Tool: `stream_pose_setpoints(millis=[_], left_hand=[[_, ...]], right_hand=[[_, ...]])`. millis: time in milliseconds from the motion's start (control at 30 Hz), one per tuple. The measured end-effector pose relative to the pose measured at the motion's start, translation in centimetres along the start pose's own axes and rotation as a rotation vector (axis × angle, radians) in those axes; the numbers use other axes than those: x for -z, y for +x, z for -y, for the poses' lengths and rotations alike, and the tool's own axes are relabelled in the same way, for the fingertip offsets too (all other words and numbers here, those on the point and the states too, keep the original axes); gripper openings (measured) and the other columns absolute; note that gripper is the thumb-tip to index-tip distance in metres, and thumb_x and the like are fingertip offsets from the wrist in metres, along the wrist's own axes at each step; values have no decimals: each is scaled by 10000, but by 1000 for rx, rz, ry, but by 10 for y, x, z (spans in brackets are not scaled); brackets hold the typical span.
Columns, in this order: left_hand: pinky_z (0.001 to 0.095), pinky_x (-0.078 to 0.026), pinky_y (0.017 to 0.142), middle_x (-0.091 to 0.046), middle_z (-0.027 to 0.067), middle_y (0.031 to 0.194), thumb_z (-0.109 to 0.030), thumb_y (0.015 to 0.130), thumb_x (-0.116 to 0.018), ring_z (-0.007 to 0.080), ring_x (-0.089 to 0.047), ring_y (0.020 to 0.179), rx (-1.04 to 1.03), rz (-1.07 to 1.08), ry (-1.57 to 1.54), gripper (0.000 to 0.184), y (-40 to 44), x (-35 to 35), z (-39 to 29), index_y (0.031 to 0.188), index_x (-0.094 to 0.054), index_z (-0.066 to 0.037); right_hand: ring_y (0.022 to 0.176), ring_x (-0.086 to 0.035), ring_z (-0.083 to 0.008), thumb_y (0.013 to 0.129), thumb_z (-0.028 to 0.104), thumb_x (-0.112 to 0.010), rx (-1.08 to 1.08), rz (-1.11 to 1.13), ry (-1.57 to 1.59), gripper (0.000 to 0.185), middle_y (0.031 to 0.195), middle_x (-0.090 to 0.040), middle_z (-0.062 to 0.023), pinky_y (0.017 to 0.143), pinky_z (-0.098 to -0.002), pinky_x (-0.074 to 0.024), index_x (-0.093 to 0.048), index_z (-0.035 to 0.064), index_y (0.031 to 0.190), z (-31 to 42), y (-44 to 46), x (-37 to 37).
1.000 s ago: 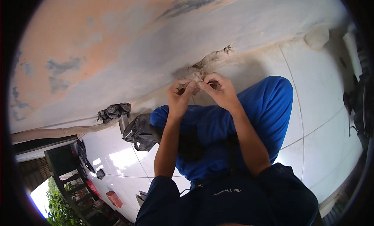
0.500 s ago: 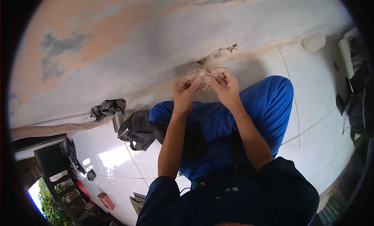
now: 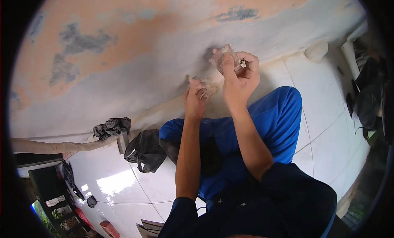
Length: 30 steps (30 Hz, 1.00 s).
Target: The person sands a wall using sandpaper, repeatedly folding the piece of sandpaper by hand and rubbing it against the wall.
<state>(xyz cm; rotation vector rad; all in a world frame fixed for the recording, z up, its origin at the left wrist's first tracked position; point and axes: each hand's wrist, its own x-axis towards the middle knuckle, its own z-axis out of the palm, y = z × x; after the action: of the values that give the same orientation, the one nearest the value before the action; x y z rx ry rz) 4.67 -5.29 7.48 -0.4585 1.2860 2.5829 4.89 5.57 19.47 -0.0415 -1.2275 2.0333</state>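
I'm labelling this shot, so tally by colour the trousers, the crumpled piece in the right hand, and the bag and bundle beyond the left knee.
Blue: 1 (trousers)
Pale: 1 (piece in the right hand)
Black: 2 (bag, bundle)
Total: 4

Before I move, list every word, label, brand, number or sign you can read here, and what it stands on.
"X", a white mark on the dark clothing at the waist; letter or stitching, unclear.
Dark shirt: a slanted fragment of pale lettering, too blurred to read.
Flat piece at the bottom edge: faint lines, too small to tell if print.
Held pale crumpled piece: no readable text.
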Motion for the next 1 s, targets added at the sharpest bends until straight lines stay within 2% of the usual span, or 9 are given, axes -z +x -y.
stream_pose_setpoints(millis=[67,233,367,533,667,767,867,967,1000], left_hand=[[267,-407,735,-617,-7,973,-544,954,-532,107,-530,832,17,7,50,543,4,1,1,1213,-547,-67],[257,-415,706,-632,17,948,-520,936,-584,94,-539,781,48,0,138,541,6,0,7,1177,-566,-36],[222,-406,652,-646,6,897,-464,925,-630,73,-542,733,46,-34,184,380,3,-8,6,990,-611,-90],[241,-441,690,-652,14,934,-414,946,-614,84,-565,775,-48,90,117,348,30,2,24,1019,-617,-74],[261,-469,723,-657,34,964,-368,974,-579,89,-589,818,10,-29,195,346,22,10,35,1077,-625,-42],[256,-466,714,-659,45,974,-291,984,-556,85,-592,810,-167,134,201,301,21,0,33,1107,-620,-24],[260,-476,749,-662,54,1010,-202,965,-552,95,-602,857,-141,163,349,276,26,4,38,1150,-601,-3],[283,-485,781,-655,64,1054,-155,933,-570,114,-609,895,-15,118,225,306,15,-10,25,1189,-584,14],[286,-486,788,-653,63,1054,-156,937,-571,120,-611,902,-36,114,213,303,16,-10,23,1184,-583,19]], right_hand=[[832,-639,-143,882,-80,-629,121,17,-2,195,940,-614,-85,703,-240,-521,-531,-16,1038,-1,8,-7],[827,-616,-138,844,-103,-667,550,14,-267,227,984,-606,-109,680,-237,-512,-574,-4,1026,-22,25,-9],[811,-599,-165,767,-86,-732,613,-85,-339,209,939,-624,-101,665,-274,-508,-655,22,929,-30,32,-25],[864,-632,-194,736,-75,-754,660,-93,-411,207,975,-675,-98,695,-279,-516,-699,33,904,-51,20,-49],[877,-649,-156,787,-105,-708,594,-89,-441,185,1003,-675,-102,707,-247,-531,-714,7,934,-45,14,-49],[887,-646,-155,806,-96,-694,719,122,-520,168,1016,-673,-109,717,-237,-533,-712,-7,947,-46,9,-46],[890,-646,-157,801,-103,-694,730,181,-443,179,1013,-674,-103,721,-233,-531,-716,-7,951,-45,12,-45],[885,-653,-170,788,-113,-694,544,-35,-321,197,996,-680,-99,726,-243,-532,-719,-4,950,-29,14,-34],[884,-656,-172,782,-113,-697,567,-57,-335,199,986,-682,-99,724,-246,-533,-719,-3,947,-30,16,-38]])
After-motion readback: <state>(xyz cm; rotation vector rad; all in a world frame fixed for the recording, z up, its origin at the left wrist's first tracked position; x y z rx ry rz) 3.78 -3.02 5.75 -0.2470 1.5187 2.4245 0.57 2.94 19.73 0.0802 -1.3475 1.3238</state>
